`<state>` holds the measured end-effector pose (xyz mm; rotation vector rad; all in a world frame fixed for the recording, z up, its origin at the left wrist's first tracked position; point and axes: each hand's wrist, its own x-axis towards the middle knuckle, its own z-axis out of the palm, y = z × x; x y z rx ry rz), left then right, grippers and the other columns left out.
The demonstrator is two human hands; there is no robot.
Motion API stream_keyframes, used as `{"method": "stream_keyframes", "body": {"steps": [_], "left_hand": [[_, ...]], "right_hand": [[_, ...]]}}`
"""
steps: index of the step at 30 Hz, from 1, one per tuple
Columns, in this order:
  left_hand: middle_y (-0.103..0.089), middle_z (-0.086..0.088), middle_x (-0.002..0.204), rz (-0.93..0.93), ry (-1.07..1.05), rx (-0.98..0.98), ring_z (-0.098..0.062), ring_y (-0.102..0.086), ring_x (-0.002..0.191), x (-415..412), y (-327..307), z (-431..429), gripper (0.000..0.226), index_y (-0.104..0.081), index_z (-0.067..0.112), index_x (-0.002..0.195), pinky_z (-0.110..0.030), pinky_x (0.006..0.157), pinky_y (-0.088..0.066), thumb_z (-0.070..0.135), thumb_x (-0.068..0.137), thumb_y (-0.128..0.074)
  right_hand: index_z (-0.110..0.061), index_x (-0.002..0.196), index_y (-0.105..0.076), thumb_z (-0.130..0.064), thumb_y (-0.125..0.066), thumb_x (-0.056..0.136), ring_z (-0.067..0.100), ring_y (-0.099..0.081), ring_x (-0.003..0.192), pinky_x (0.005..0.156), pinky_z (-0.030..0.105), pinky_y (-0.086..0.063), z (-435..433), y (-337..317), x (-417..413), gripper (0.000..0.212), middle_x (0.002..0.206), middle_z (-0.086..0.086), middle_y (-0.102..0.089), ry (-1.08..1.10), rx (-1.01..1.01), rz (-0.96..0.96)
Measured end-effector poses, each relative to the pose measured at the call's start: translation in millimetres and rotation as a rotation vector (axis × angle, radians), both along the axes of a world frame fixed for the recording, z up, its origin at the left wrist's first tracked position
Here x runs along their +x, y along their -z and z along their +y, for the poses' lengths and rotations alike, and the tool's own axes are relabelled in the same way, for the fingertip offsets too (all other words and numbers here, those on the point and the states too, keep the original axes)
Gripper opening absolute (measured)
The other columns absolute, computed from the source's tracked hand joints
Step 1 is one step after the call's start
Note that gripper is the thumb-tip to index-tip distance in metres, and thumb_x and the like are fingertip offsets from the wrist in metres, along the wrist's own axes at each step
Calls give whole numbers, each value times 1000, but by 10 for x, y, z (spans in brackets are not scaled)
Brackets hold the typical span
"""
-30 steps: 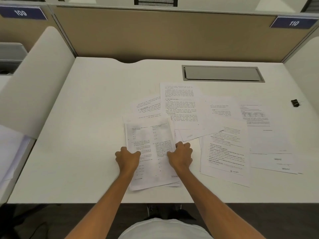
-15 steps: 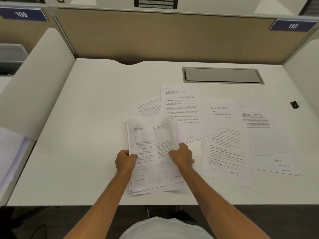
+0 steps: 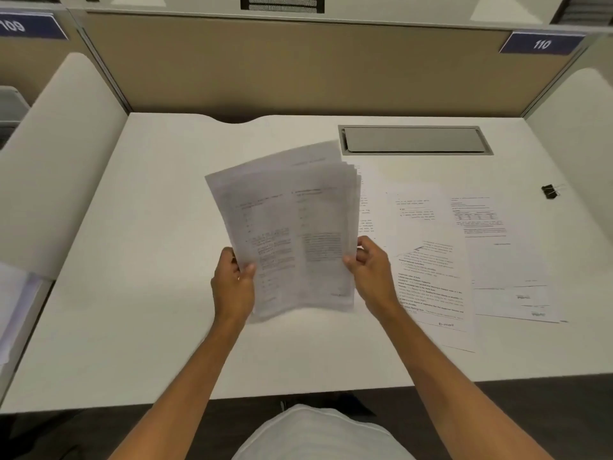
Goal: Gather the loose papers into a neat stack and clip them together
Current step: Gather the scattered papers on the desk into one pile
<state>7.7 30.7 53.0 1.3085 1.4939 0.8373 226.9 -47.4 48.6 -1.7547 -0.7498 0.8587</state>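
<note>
I hold a bundle of printed papers (image 3: 292, 234) lifted off the white desk (image 3: 159, 327), tilted toward me, its top edges fanned and uneven. My left hand (image 3: 234, 283) grips the bundle's lower left edge, thumb on the front. My right hand (image 3: 370, 268) pinches its right edge. Several loose sheets (image 3: 431, 270) still lie flat on the desk to the right, overlapping one another. A black binder clip (image 3: 550, 191) sits alone near the desk's far right edge, well away from both hands.
A grey cable hatch (image 3: 413, 140) is set into the desk behind the papers. White side partitions (image 3: 63, 154) and a tan back panel (image 3: 298, 64) enclose the desk. More paper (image 3: 13, 307) lies on the neighbouring desk at left.
The bundle lay on the desk under both hands; now both hands have raised it clear of the surface and tilted it upright, taking along sheets that lay behind it.
</note>
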Motion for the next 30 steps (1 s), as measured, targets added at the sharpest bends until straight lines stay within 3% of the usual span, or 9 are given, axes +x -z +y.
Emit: {"method": "stream_keyframes", "body": {"steps": [5,10,11,13,15,19,23,28,30], "left_hand": [[-58,10,116,-67,99,137,-2,-59,99,103,-138,26,41,-39,34,116,-20,82,-50,-2,100,-49],[-57,14,117,-100,167,108,6,-57,102,175,18,24,48,-31,36,127,-10,77,-47,1,101,-49],[-56,16,119,-107,175,95,6,-57,105,184,50,22,50,-30,35,134,-9,77,-47,2,101,-49],[-56,11,123,-109,182,72,-1,-57,110,194,102,29,53,-27,32,141,-13,81,-47,2,102,-48],[-55,6,124,-76,198,62,-8,-57,110,209,127,36,47,-29,34,131,-18,82,-50,1,102,-45],[-57,3,117,8,175,111,-15,-59,103,236,145,54,31,-40,27,121,-10,72,-46,2,103,-45],[-61,3,102,72,119,158,-13,-62,87,268,117,132,6,-50,13,105,-11,65,-46,12,101,-54],[-68,7,94,66,137,119,-9,-69,84,417,78,246,7,-61,13,100,-15,64,-52,12,95,-65],[-71,6,94,57,134,62,-10,-71,84,542,84,320,13,-63,14,100,-22,69,-56,11,91,-70]], "right_hand": [[-20,113,-65,6,-57,92,18,-70,106,88,31,-60,36,-117,36,34,113,3,-73,3,159,22],[-24,121,-61,-17,-59,96,23,-69,107,86,39,-60,3,-4,-30,26,116,6,-72,-20,153,-8],[-25,124,-58,-18,-59,97,24,-68,110,89,40,-60,8,28,-40,28,120,6,-71,-26,135,-7],[-28,127,-54,-10,-60,98,20,-66,113,88,30,-58,24,72,-58,35,128,2,-67,-28,100,6],[-23,125,-54,-1,-56,98,16,-63,108,80,17,-56,28,96,-55,36,126,0,-66,-11,66,-16],[-5,116,-62,4,-51,98,20,-64,102,79,10,-56,33,130,-4,23,113,3,-69,31,22,-130],[-7,108,-63,2,-50,97,21,-69,102,86,28,-60,20,105,150,19,109,5,-72,31,6,-202],[-11,109,-60,-5,-54,97,21,-73,93,80,34,-62,-23,63,392,14,103,5,-75,37,-97,-196],[-9,107,-60,-5,-55,96,20,-73,90,79,34,-62,-22,62,521,13,99,4,-76,41,-134,-183]]}}
